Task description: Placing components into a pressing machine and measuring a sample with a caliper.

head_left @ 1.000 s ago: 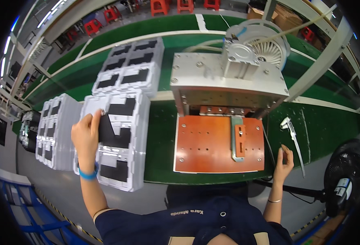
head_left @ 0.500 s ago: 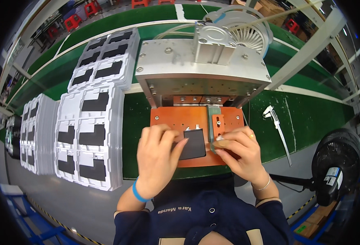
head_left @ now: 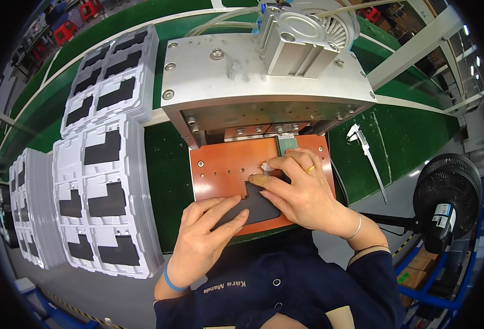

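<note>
A flat black L-shaped piece lies on the orange plate of a metal press, near the plate's front edge. My left hand holds its left side, with fingers and thumb on the dark surface. At the notch and upper edge, my right hand is closed on the piece, its thumb lower down. A small whitish bit shows by the right fingertips; the fingers hide how it is attached. Behind that hand a green strip runs back under the press.
The press's silver housing stands over the plate, with a cylinder block on top. White tray stacks bearing black L-shaped pieces stand at the left. A caliper lies on the green bench at the right, near a black fan.
My right hand has moved left from the green strip to the black piece's upper edge. My left hand has come lower, onto the piece's left side. The whole view has shifted and turned slightly.
</note>
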